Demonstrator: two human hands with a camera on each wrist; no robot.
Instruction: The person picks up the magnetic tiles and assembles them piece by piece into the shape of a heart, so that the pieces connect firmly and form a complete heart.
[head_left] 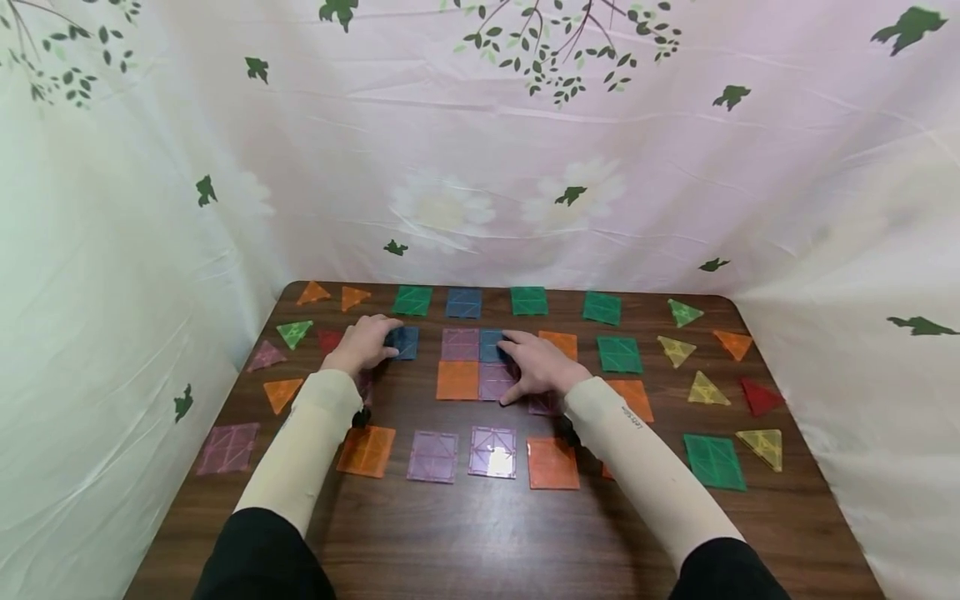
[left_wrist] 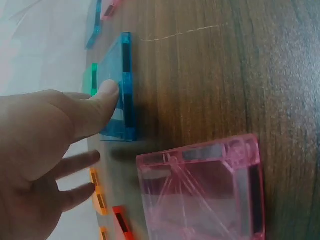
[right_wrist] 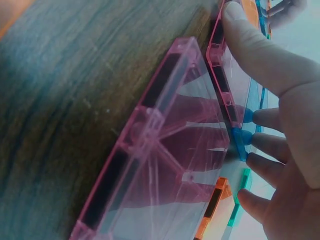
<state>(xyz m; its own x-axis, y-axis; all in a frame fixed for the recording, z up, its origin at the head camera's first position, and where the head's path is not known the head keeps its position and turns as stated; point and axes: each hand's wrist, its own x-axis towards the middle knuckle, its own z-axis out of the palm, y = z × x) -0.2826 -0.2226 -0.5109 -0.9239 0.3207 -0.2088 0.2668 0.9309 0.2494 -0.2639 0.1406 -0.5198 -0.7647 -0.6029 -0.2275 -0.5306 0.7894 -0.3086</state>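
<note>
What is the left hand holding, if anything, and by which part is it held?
The left hand holds a translucent blue square plastic tile by its left part, thumb at the near edge, index finger at the far edge.

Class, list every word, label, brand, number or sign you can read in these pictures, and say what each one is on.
"Lets…": dark print on the cream right sleeve; the letters after that are too small and blurred to read surely.
No other text can be made out: none on the tiles, the cream left sleeve or the cloth, which shows only printed plants and green shapes.
</note>
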